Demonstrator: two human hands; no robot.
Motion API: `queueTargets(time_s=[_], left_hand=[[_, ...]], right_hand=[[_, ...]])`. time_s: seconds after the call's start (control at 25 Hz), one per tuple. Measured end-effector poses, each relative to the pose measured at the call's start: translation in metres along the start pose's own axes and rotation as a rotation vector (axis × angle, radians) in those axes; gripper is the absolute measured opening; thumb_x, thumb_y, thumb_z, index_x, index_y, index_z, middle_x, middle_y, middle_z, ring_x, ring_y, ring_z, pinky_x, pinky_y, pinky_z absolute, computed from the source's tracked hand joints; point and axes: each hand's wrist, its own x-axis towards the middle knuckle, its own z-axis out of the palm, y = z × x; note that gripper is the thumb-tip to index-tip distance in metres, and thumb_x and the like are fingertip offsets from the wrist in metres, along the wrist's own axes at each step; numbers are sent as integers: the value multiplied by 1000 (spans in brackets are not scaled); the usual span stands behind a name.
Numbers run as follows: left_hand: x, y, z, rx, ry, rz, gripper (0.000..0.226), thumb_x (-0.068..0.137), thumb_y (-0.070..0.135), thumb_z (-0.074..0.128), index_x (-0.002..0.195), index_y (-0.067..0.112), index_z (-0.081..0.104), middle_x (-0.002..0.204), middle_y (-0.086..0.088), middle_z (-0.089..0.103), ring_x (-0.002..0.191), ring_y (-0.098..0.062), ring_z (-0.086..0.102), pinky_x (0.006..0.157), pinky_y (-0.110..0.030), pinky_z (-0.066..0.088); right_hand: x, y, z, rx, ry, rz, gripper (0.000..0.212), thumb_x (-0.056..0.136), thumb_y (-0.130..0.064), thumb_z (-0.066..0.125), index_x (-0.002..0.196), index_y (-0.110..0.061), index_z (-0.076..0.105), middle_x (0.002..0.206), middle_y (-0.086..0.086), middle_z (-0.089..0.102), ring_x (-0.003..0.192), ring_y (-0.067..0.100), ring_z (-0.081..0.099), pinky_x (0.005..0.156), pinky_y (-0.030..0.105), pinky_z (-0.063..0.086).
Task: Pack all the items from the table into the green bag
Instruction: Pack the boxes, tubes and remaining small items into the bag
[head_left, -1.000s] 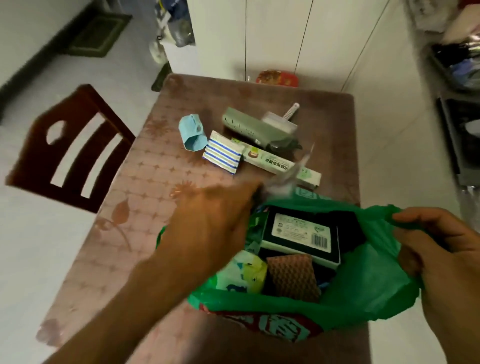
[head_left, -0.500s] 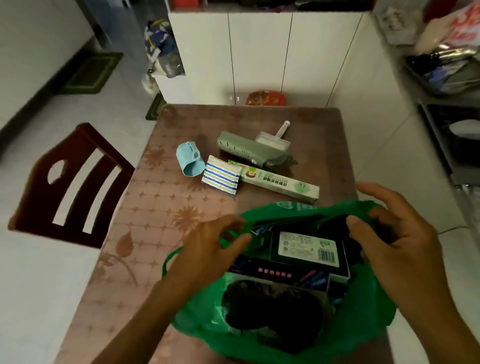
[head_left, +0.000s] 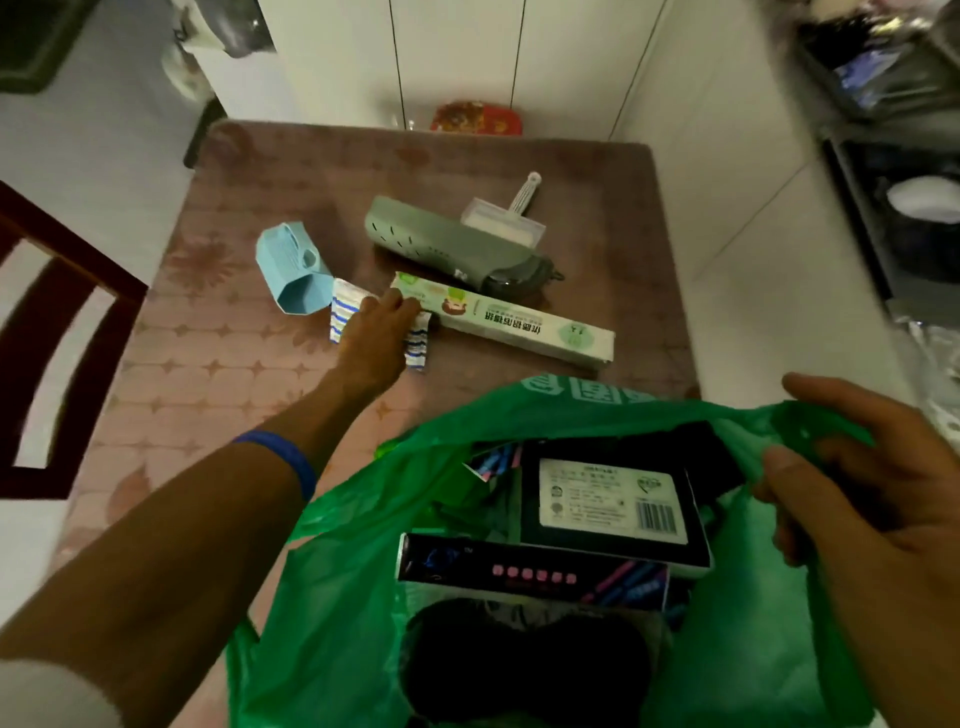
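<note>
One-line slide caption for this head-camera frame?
Left hand reaches onto the blue-striped packet beside the long carton while the right hand holds the green bag open.

So our left hand (head_left: 376, 340) left the crinkly green plastic bag (head_left: 332, 597) and reached out across the bench, fingers (head_left: 402, 306) now down on the small blue-and-white striped packet (head_left: 418, 353) by the long box.

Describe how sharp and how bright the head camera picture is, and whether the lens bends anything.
Head view: the light is dim and greenish; the long white-green cardboard box and the green plastic bag are fairly sharp, while the dark wooden chair at the left edge is smeared by motion blur; the wide lens bows the edges of the brown patterned table.
</note>
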Motion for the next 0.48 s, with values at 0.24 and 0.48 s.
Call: queueTargets(time_s=[0.24,0.48], left_hand=[[-113,52,-160,-464,612,139,19,87,31,62,105,25,65,93,13,62,74,-9,51,64,-19,39],[-239,111,-103,-299,14,259,32,66,22,60,97,18,68,88,-4,65,79,-27,65,63,-30,50]], right_hand=[[-10,-9,-10,66,-45,-43,33,87,-5,62,105,-33,66,68,8,62,50,9,54,45,20,48],[-11,-22,-29,278,-101,-81,31,89,-1,58,103,-27,67,65,9,61,47,20,46,45,22,44]])
